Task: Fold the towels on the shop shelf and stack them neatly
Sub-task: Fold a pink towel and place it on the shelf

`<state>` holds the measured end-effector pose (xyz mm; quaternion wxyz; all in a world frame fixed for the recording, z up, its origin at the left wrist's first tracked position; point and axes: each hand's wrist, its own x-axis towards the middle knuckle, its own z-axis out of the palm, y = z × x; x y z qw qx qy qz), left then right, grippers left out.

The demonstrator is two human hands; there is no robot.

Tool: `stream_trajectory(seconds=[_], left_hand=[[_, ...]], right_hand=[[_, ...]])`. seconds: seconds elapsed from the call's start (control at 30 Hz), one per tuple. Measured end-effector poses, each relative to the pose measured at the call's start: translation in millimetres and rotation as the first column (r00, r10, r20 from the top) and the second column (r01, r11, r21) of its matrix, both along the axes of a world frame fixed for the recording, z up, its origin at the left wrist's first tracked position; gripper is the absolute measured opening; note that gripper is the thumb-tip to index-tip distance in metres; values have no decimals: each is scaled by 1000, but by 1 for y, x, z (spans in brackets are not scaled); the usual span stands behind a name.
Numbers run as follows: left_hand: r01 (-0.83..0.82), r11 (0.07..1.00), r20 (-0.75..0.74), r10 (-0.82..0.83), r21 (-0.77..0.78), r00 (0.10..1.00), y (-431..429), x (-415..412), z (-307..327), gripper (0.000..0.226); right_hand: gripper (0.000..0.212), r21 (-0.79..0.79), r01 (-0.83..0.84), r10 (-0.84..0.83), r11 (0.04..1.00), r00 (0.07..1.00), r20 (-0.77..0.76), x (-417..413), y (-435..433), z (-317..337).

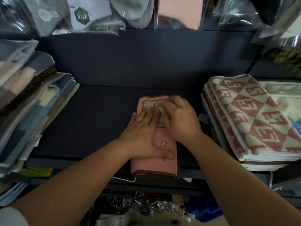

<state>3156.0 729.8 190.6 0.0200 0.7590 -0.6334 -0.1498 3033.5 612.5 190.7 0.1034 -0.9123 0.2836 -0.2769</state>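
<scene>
Pink folded terry towel with brown edge binding and an outlined cream cartoon motif (pixel 162 163) lies on the dark blue shop shelf (pixel 97 115), in the open centre bay, long axis running front to back, near end flush with or slightly over the shelf's front lip. Left hand (pixel 143 136) rests flat on the towel's middle, palm down, fingers spread, thumb stretched across toward the near end; released, pressing rather than gripping. Right hand (pixel 180 118) sits on the far half, fingers curled down onto the cloth near the motif; cannot tell whether they pinch a layer or only smooth it. The 2 hands touch or overlap at the fingertips. Judgement on handling: light, soft, fully compliant fabric; no stiffness of its own, so the folded layers will sag and slide apart if lifted from 1 point. Pile looks grippy, not slippery; not fragile. The near edge shows several layers, rolled thick at the binding. Best hold is probably from both long sides with flat palms, or 1 hand beneath and 1 on top, keeping the layers clamped together. To the right, well apart from the pink towel, a stack of red-and-cream geometric-patterned towels (pixel 254 115); to the left, a leaning stack of blue, grey and beige folded cloths (pixel 32 108). Bagged goods in clear plastic (pixel 91 15) hang above.
</scene>
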Motion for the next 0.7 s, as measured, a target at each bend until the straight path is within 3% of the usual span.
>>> stream_trajectory(seconds=[0.07,0.17,0.3,0.47,0.6,0.7], left_hand=[[-18,1000,44,19,-8,999,9,-3,4,146],[-70,997,104,71,-19,992,35,-13,3,132],[-73,997,12,72,23,997,67,-2,-5,127],[-171,985,-8,171,-4,985,88,32,2,126],[-308,947,-80,302,-87,950,105,41,6,115],[-382,908,-64,377,-173,924,111,47,8,103]], right_hand=[[39,101,-130,143,986,981,-130,13,-10,0],[47,277,-86,193,957,902,-386,21,-21,-8],[51,303,17,125,953,887,-444,17,-14,-13],[59,174,180,-67,968,857,-511,18,4,-8],[67,-112,306,-303,945,696,-652,15,24,13],[72,-136,344,-337,929,633,-697,7,27,31]])
